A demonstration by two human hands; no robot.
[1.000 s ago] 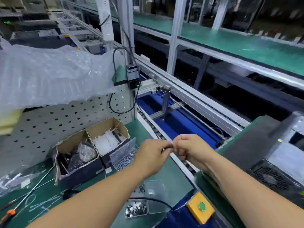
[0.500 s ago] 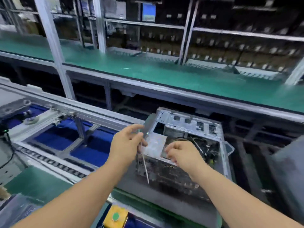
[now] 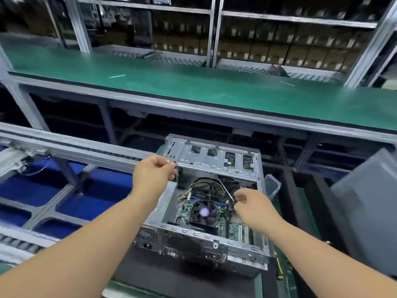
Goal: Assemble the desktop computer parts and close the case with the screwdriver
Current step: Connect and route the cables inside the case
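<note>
Case (image 3: 214,214) open, on its side on the dark mat of the desk (image 3: 171,282), just ahead of the body; board, cooler fan (image 3: 203,211) and wiring exposed, drive cage (image 3: 214,155) at the far end. No side cover fitted.

Inside, over the right half: right hand (image 3: 252,203), fingers (image 3: 237,193) curled and pinching one end of a thin pale tie (image 3: 225,190), which runs up and away toward the cables (image 3: 206,186) behind the fan. Left hand (image 3: 153,175) at the cage's near-left corner, fingers pinched on something small and pale; too small to tell whether it is the tie's other end.

Changed in the last second: both hands, first together over the parts boxes working the tie, then swung across to the case wall half a second ago, now apart, the right one down among the wiring. Tie carried from the supplies to the case.

Likely meaning: parts mostly in, cable tidying under way. Probably next, loop round the loose bundle and cinch, keeping clear of the fan blades. Cover and screwdriver work not yet begun; no screwdriver in view.

Beyond: grey panel (image 3: 365,211) leaning at right, possibly the cover. Conveyor rails (image 3: 64,147) at left, green bench (image 3: 193,87) behind.
</note>
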